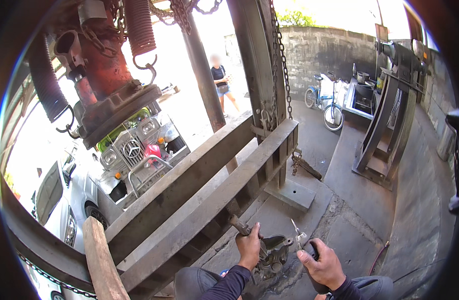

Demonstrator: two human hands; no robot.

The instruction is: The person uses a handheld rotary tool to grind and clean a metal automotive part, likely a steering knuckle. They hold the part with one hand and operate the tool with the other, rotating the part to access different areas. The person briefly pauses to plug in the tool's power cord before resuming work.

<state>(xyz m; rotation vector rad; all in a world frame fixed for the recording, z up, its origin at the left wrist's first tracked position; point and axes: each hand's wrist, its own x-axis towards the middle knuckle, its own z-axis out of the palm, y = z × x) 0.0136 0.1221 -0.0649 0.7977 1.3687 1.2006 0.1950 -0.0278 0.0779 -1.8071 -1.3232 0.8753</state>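
Observation:
Low in the head view, my left hand [249, 247] is closed round the upper arm of a dark, greasy cast-metal part [275, 256], which looks like a steering knuckle. Its lower lobes are over the floor between my knees. To its right, my right hand [323, 267] wraps round the black grip of a hand-held tool [300, 237] with a silvery head and a thin, pale bit pointing up. That bit stands apart from the metal part. The tool's exact kind is not clear.
Two steel beams [209, 180] of a press frame cross just ahead, under a red jack [102, 55] with springs and chains. A wooden block [100, 260] leans at left. Beyond are a metal stand [389, 120], a blue bicycle [325, 102], vehicles and a person [220, 80].

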